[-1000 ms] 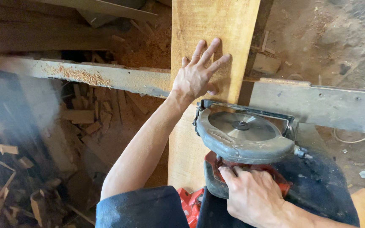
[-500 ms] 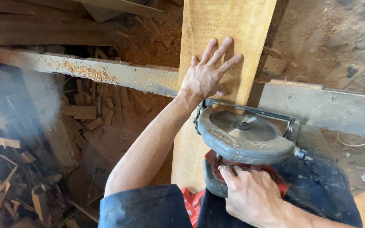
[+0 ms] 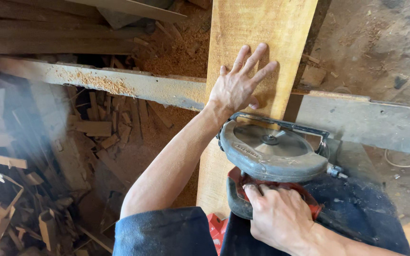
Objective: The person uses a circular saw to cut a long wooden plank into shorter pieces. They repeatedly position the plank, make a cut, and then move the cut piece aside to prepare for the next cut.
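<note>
A long pale wooden plank (image 3: pixel 257 28) runs away from me across a grey crossbeam (image 3: pixel 134 85). My left hand (image 3: pixel 238 85) lies flat on the plank with fingers spread, pressing it down just ahead of the saw. A grey circular saw (image 3: pixel 271 151) with a round blade guard sits on the plank's right side. My right hand (image 3: pixel 281 218) is wrapped around the saw's red and black handle (image 3: pixel 243 182). The blade itself is hidden under the guard.
Sawdust lies on the crossbeam and on the ground beyond. Offcuts and wood scraps (image 3: pixel 20 199) are piled at the lower left. Dark planks (image 3: pixel 48 33) lie at the upper left. A white cord (image 3: pixel 404 163) runs over the dirt at the right. My dark trouser leg (image 3: pixel 361 213) is under the saw.
The view has shifted slightly; my left hand sits a little higher on the plank with fingers still spread. The saw and my right hand have stayed in much the same place.
</note>
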